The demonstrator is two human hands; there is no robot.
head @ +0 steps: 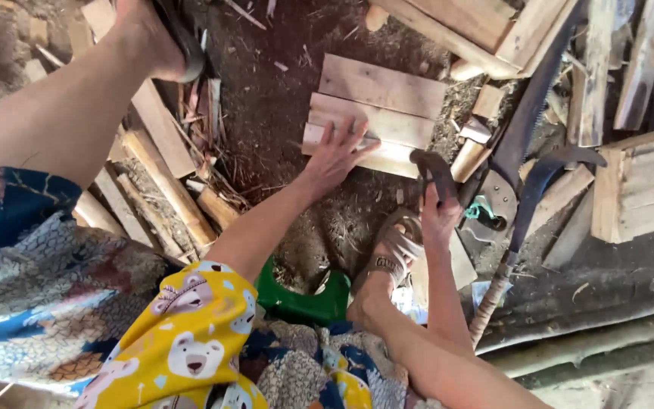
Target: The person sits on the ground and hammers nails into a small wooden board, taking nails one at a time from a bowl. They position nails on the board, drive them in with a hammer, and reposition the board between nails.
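Three pale wooden boards (376,113) stacked flat on dirt floor (266,98), long axes running left to right, directly ahead of left hand (334,155). Left hand spread wide, fingers resting on nearest board. Right hand (439,216) closed around dark curved tool handle (434,173), just right of boards. Handsaw (527,125) farther right.

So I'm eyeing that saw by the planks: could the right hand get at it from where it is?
Probably yes: the right hand is beside the saw, but it already grips a dark curved tool.
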